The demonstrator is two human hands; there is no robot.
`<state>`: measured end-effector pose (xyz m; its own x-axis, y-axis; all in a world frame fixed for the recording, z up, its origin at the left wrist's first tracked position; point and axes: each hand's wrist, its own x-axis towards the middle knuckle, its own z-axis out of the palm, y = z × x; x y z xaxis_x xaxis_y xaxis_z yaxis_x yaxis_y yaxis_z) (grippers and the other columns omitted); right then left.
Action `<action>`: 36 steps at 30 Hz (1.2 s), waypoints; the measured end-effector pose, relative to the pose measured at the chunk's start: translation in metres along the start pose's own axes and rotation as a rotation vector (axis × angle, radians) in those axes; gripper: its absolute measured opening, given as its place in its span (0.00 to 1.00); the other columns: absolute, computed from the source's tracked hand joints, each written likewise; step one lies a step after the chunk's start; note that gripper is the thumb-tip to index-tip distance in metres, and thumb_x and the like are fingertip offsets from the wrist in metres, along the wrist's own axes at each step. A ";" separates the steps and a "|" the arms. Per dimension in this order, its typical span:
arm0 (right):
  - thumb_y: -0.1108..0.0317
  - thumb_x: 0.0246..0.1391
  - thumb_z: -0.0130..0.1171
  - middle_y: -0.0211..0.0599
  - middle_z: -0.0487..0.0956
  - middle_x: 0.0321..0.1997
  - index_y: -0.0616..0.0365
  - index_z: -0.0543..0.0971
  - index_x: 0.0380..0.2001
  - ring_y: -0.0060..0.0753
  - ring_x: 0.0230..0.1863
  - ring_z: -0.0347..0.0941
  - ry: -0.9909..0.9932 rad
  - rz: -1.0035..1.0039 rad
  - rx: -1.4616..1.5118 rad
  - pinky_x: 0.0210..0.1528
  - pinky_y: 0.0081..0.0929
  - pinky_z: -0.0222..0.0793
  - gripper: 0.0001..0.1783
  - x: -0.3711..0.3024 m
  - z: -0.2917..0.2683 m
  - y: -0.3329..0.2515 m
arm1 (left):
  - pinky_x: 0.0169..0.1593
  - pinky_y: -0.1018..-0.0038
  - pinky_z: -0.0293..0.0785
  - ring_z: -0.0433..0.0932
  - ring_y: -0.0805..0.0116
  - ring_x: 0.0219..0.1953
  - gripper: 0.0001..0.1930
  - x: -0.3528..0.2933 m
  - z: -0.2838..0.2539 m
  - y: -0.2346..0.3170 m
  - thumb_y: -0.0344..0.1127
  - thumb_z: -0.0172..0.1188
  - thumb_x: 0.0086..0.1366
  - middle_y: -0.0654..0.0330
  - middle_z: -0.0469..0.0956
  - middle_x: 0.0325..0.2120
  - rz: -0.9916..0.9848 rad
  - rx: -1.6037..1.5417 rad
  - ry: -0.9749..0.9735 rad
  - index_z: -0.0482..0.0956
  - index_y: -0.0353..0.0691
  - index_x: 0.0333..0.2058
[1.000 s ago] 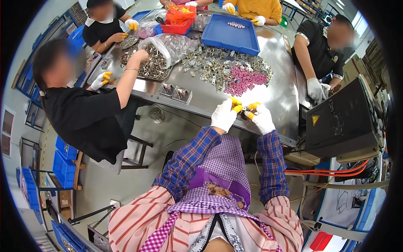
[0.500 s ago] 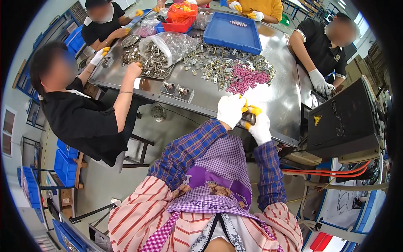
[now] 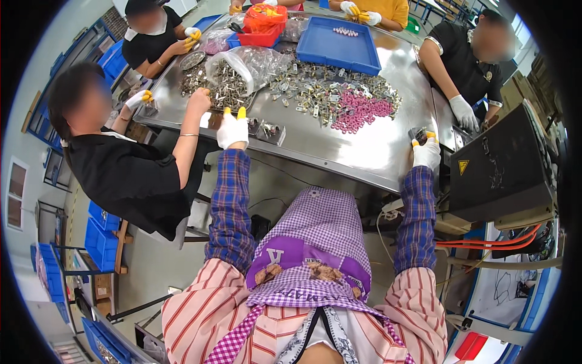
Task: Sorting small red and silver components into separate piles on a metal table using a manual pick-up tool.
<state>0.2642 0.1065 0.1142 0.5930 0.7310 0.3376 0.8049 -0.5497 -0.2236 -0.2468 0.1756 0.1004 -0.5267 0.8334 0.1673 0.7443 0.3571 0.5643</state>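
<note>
The dark block point(image 3: 418, 134) is located at the right part of the metal table point(image 3: 370, 156), close to the table's right edge. It is gripped by the right hand point(image 3: 427, 150), which is gloved in white. The block is held at the far end of the yellow fingertips point(image 3: 431, 134): one tip is set at its near side, another at its right side. The fingers are closed to about the width of the block. Whether its underside is in contact with the table cannot be told.

The left hand point(image 3: 233, 131), likewise gloved, is positioned well to the left, at the table's near edge. Two yellow-tipped fingers are extended toward the far side and spread slightly apart; nothing is seen gripped between them, but the space under the palm is hidden. A metal box point(image 3: 270, 133) is placed to the right of this hand.

Pink rings point(image 3: 359, 112) are heaped on the table between the hands, farther away. Beyond them a blue tray point(image 3: 324, 51) is set. A co-worker's bare hand point(image 3: 199, 101) is seen near the left hand, on its left side
</note>
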 end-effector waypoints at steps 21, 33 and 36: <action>0.56 0.48 0.62 0.36 0.73 0.41 0.49 0.73 0.44 0.39 0.39 0.73 -0.008 0.044 0.003 0.43 0.32 0.72 0.21 0.008 0.010 0.000 | 0.52 0.65 0.69 0.74 0.57 0.50 0.22 0.021 0.080 0.129 0.52 0.49 0.61 0.60 0.75 0.50 0.792 -0.119 -0.065 0.76 0.47 0.49; 0.55 0.46 0.63 0.35 0.73 0.41 0.50 0.72 0.44 0.40 0.38 0.73 -0.005 0.000 -0.018 0.41 0.32 0.72 0.23 0.005 0.009 0.005 | 0.56 0.63 0.63 0.69 0.54 0.55 0.27 0.031 0.131 0.114 0.56 0.48 0.61 0.51 0.72 0.53 0.745 0.061 -0.013 0.77 0.43 0.49; 0.54 0.45 0.64 0.35 0.73 0.41 0.50 0.72 0.45 0.40 0.38 0.73 0.010 -0.006 -0.034 0.41 0.32 0.72 0.24 0.012 0.012 0.003 | 0.57 0.62 0.62 0.69 0.53 0.55 0.28 0.006 0.131 0.126 0.57 0.48 0.61 0.49 0.71 0.53 0.679 0.073 0.008 0.77 0.42 0.49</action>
<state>0.2739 0.1186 0.1062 0.5878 0.7302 0.3484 0.8071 -0.5590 -0.1901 -0.1028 0.2807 0.0664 0.0642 0.8796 0.4714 0.9365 -0.2163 0.2760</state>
